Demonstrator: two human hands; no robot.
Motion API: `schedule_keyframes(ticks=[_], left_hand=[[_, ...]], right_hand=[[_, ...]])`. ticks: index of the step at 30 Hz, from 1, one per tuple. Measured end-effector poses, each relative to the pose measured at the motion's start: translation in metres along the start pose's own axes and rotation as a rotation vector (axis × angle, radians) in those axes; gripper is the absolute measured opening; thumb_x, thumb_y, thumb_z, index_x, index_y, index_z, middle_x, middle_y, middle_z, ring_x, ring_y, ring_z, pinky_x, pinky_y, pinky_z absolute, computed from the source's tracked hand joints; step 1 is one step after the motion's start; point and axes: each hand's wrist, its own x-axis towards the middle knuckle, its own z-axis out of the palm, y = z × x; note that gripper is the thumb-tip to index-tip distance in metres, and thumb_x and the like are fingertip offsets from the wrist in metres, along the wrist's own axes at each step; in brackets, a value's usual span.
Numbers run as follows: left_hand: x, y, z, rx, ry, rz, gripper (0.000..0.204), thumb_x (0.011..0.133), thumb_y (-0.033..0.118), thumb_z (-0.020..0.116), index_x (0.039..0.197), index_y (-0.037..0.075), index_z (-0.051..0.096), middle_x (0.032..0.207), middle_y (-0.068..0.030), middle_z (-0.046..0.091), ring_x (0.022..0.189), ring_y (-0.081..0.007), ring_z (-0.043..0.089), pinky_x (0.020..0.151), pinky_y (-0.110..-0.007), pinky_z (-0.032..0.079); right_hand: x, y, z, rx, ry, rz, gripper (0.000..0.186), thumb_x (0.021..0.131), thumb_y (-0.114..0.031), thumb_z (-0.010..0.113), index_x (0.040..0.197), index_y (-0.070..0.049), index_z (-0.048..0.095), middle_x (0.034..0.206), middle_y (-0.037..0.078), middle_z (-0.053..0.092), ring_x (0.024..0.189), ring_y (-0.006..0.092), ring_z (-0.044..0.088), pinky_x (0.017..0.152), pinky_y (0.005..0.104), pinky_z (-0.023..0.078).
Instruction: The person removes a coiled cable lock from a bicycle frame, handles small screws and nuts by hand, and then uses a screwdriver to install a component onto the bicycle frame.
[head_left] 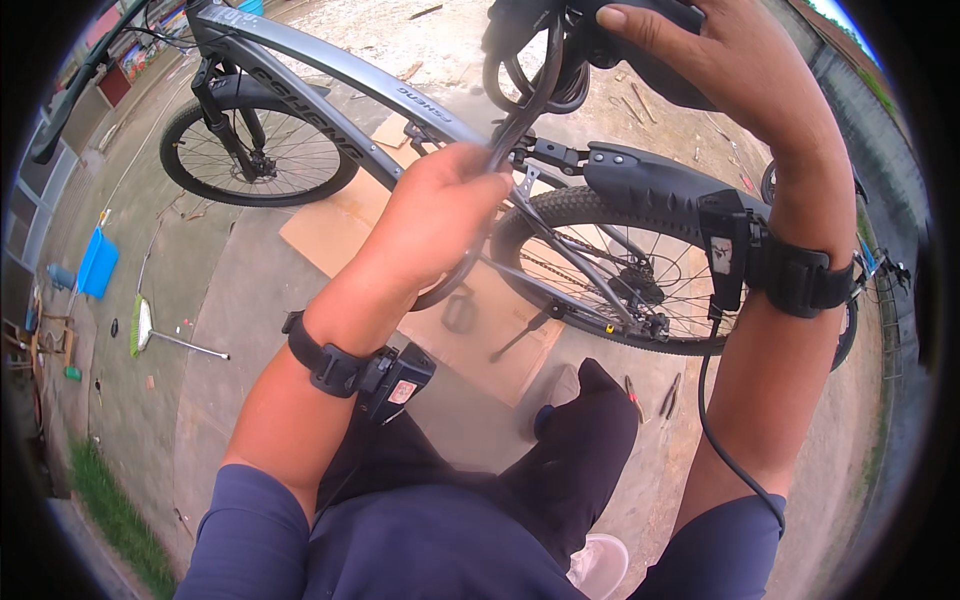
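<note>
My left hand (455, 205) is closed in a fist around a dark, shiny cable lock (545, 85). Its coils hang beside the black saddle (655, 62), and a length runs down past my left wrist. Up at the top edge, my right hand (705, 50) grips the saddle, thumb lying across it; its other fingers are mostly hidden or cut off. The grey bicycle (390, 95) stands upright in front of me, front wheel to the left. Below the saddle are the black rear mudguard (640, 185) and rear wheel (610, 265).
Flattened cardboard (500, 345) lies under the bicycle. Red-handled pliers (634, 398) and dark pliers (670, 396) rest on the ground near my foot. A white bucket (600, 565) sits at the lower edge. Further left are a blue dustpan (97, 263) and a green-bristled broom (143, 325).
</note>
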Motion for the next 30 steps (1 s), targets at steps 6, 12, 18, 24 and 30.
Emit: schedule_keyframes(ticks=[6,12,18,24,30], left_hand=[[-0.014,0.004,0.025,-0.054,0.026,0.131,0.043,0.092,0.009,0.061,0.132,-0.005,0.053,0.076,0.0011,0.063,0.062,-0.0031,0.051,0.056,-0.019,0.039],[-0.031,0.023,0.034,0.792,0.098,0.713,0.056,0.086,0.007,0.059,0.139,-0.004,0.046,0.067,-0.0124,0.057,0.054,-0.0248,0.056,0.057,-0.034,0.046],[-0.036,0.035,0.036,0.490,0.149,0.691,0.050,0.096,0.008,0.053,0.144,-0.002,0.041,0.067,-0.0057,0.055,0.055,-0.0151,0.052,0.055,-0.028,0.043],[-0.028,0.017,0.034,0.293,0.200,0.651,0.046,0.105,0.012,0.044,0.148,-0.004,0.035,0.062,0.0042,0.043,0.051,-0.0019,0.037,0.048,-0.019,0.034],[0.001,0.057,0.045,0.184,0.158,0.474,0.035,0.100,0.015,0.053,0.129,-0.004,0.049,0.075,-0.0046,0.060,0.067,-0.0105,0.056,0.059,-0.024,0.045]], right_hand=[[0.017,0.016,-0.019,0.598,-0.531,0.286,0.053,0.089,-0.037,0.074,0.110,0.010,0.060,0.076,0.005,0.063,0.061,0.0090,0.058,0.051,0.0214,0.046],[0.014,0.042,-0.003,0.618,-0.487,0.020,0.059,0.091,-0.038,0.071,0.122,0.010,0.056,0.088,0.010,0.065,0.071,0.0122,0.062,0.057,0.0229,0.051],[0.001,0.022,0.000,0.193,-0.269,-0.027,0.058,0.093,-0.038,0.066,0.127,0.008,0.056,0.103,0.015,0.066,0.094,0.0186,0.064,0.079,0.0286,0.054],[0.007,0.032,0.004,0.217,-0.251,-0.067,0.052,0.094,-0.037,0.063,0.120,0.009,0.061,0.104,0.016,0.067,0.093,0.0204,0.065,0.080,0.0286,0.054],[0.013,0.040,-0.010,0.339,-0.367,0.061,0.052,0.094,-0.039,0.065,0.116,0.008,0.064,0.102,0.015,0.069,0.090,0.0190,0.066,0.076,0.0270,0.054]])
